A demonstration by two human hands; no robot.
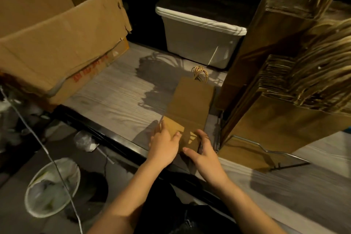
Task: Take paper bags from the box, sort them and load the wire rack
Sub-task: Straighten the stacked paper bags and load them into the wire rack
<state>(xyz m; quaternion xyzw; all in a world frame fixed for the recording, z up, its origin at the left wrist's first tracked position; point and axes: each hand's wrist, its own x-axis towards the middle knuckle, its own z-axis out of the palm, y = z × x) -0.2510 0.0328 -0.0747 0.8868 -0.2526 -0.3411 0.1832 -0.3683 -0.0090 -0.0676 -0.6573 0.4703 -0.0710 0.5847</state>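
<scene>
A flat brown paper bag [191,100] with twisted handles lies on the wood-grain counter, handles pointing away from me. My left hand [164,144] presses on its near left corner, over the folded bottom. My right hand [204,150] grips the near right edge of the same bag. The big open cardboard box [57,30] stands at the left. At the right, the wire rack [266,150] holds many upright brown paper bags [281,74], their handles sticking up.
A white plastic bin [199,38] stands at the back of the counter [117,91]. Below the counter's dark front edge, a round waste bin with a plastic liner [51,186] sits on the floor, crossed by a thin cable.
</scene>
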